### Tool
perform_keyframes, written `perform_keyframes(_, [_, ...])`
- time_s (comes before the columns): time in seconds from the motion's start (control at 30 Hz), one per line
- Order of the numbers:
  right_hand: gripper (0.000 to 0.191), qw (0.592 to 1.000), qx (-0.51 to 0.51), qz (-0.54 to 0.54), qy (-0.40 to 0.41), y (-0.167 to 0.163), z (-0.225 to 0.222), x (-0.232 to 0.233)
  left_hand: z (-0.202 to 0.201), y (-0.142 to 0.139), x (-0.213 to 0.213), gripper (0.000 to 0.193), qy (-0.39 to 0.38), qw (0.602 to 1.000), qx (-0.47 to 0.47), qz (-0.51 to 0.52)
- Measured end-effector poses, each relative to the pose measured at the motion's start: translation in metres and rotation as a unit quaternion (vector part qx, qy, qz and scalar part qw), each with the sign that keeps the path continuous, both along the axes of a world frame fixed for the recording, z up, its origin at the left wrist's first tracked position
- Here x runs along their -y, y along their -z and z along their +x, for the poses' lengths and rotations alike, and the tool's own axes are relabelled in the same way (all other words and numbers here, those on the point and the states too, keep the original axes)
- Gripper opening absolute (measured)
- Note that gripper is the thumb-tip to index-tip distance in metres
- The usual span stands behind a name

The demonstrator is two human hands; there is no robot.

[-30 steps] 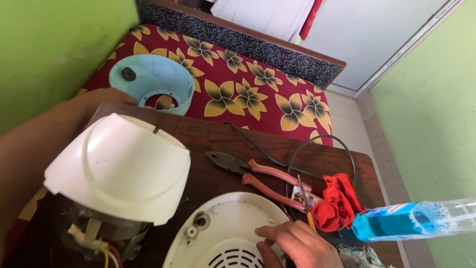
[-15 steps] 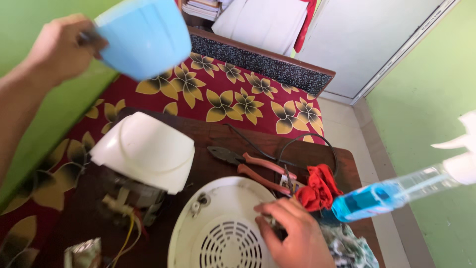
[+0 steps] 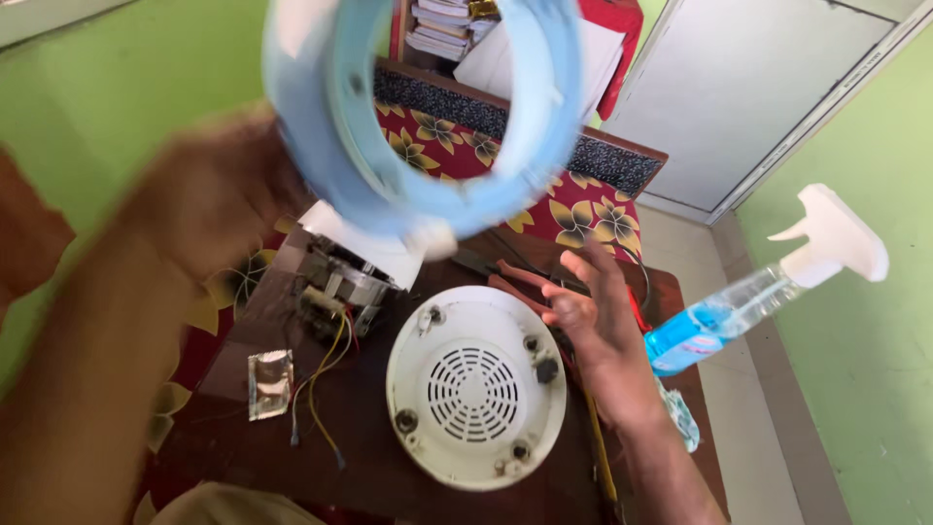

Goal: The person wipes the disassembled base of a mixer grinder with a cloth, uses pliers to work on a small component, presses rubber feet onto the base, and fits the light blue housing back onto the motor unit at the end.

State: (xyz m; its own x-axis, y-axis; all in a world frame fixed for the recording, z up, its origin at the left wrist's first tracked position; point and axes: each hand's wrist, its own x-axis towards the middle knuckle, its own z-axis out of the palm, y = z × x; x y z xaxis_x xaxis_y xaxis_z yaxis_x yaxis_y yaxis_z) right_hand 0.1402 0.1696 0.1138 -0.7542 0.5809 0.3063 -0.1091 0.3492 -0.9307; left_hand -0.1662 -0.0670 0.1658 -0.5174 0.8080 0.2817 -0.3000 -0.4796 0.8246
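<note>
Disassembly is looking well along: the round white base plate [image 3: 476, 389] is lying underside up, vent grille showing, just left of the right hand [image 3: 593, 326], and the motor unit [image 3: 340, 282] with its loose coloured wires [image 3: 326, 384] is sitting bare on the dark table [image 3: 321, 467] below the left hand [image 3: 209, 209]. That left hand is gripping the rim of the light blue ring-shaped housing [image 3: 428, 107] and holding it high above the table, close to the camera and blurred. The right hand is hovering open, fingers spread, over the pliers [image 3: 510, 282], holding nothing. Nothing is looking reassembled yet, to judge by the parts lying apart.

Room is tight: a spray bottle [image 3: 758, 292] is leaning just right of the right hand, past the table's edge. A small foil packet [image 3: 269, 382] is lying left of the plate, below the left hand. Most of the bare table surface is lying below the left hand, toward the near edge.
</note>
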Motion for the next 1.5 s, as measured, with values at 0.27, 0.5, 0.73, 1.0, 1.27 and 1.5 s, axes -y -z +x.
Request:
perform_keyframes(0.27, [0.088, 0.976, -0.114, -0.171, -0.072, 0.001, 0.033, 0.034, 0.138, 0.054, -0.007, 0.028, 0.029, 0.963, 0.216, -0.157])
perform_keyframes(0.5, [0.079, 0.982, -0.100, -0.160, -0.013, 0.023, 0.055, 0.045, 0.160, 0.092, -0.008, 0.032, 0.041, 0.972, 0.135, -0.189])
perform_keyframes(0.73, [0.072, 0.963, -0.106, -0.248, 0.014, 0.028, 0.055, 0.040, 0.159, 0.108, -0.001, 0.039, -0.021, 0.969, 0.004, -0.248])
perform_keyframes(1.0, [0.061, 0.939, -0.012, -0.343, 0.028, 0.020, 0.043, -0.023, 0.152, 0.130, 0.005, 0.057, 0.009, 0.962, 0.068, -0.264])
perform_keyframes(1.27, [0.071, 0.964, 0.212, -0.098, -0.128, -0.016, 0.011, -0.054, 0.171, 0.123, 0.007, 0.072, 0.111, 0.930, 0.004, -0.351])
perform_keyframes(1.5, [0.056, 0.962, 0.204, -0.152, -0.104, -0.010, -0.018, -0.050, 0.181, 0.103, 0.009, 0.080, 0.158, 0.943, 0.195, -0.218])
